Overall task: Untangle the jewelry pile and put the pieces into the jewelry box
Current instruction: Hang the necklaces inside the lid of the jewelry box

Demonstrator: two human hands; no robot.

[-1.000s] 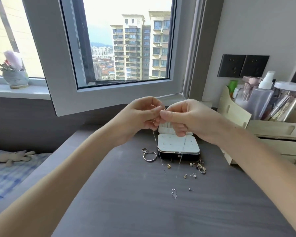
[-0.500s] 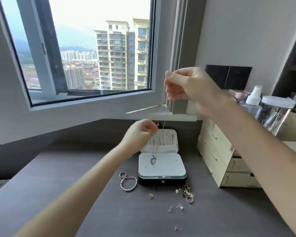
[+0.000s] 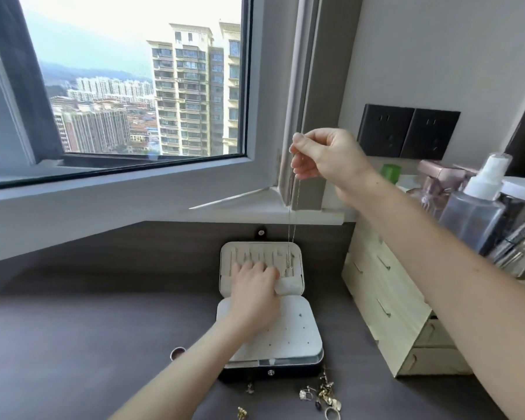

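Note:
The jewelry box (image 3: pixel 297 338) stands open on the dark desk, its white lid (image 3: pixel 291 250) leaning back against the wall. My right hand (image 3: pixel 325 157) is raised high and pinches a thin silver necklace chain (image 3: pixel 291 225) that hangs straight down into the lid. My left hand (image 3: pixel 255 286) rests on the lid's lower pocket, its fingers lying flat over the lid's hooks. A small pile of rings and earrings (image 3: pixel 325 395) lies in front of the box, and a ring (image 3: pixel 178 353) sits to its left by my forearm.
A pale green drawer organizer (image 3: pixel 385 307) stands right of the box, topped with a spray bottle (image 3: pixel 473 204) and jars. Black wall sockets (image 3: pixel 406 131) are behind my right hand. The window sill (image 3: pixel 255 204) overhangs the desk's back edge.
My right hand stays raised with the chain. My left hand has let go of the chain's lower part and dropped onto the box lid. The view has moved closer to the box.

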